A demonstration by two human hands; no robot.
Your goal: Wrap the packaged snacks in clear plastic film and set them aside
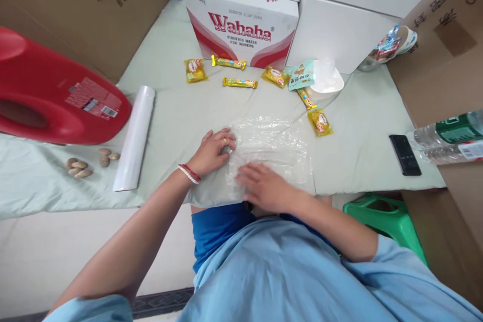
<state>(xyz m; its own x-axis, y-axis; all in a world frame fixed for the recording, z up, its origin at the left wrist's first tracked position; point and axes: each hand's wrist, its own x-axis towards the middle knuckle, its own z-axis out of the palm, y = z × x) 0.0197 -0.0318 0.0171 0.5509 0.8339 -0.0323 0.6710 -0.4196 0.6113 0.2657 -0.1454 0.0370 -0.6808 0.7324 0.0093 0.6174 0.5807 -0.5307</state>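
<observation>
A clear, wrinkled plastic sheet or bag [281, 143] lies spread on the cloth-covered table in front of me. My left hand [215, 150] rests at its left edge, fingers stretched out and fingertips touching the film. Slightly blurred, my right hand [267, 187] lies flat over the near part of the plastic with its fingers extended. Neither hand grips anything. Behind the plastic are a yellow stick-shaped snack packet [240, 83] and a round yellow-wrapped snack [320, 122]. More such packets lie around a white bowl [328, 80] and a light-green packet [301, 75].
To the left stand a white roll [135, 138], several brown nuts [79, 167] and a big red jug [56, 95]. A Wahaha carton [245, 25] stands at the back. On the right lie a black phone [405, 155] and plastic bottles [449, 133]; a green stool [385, 219] is below.
</observation>
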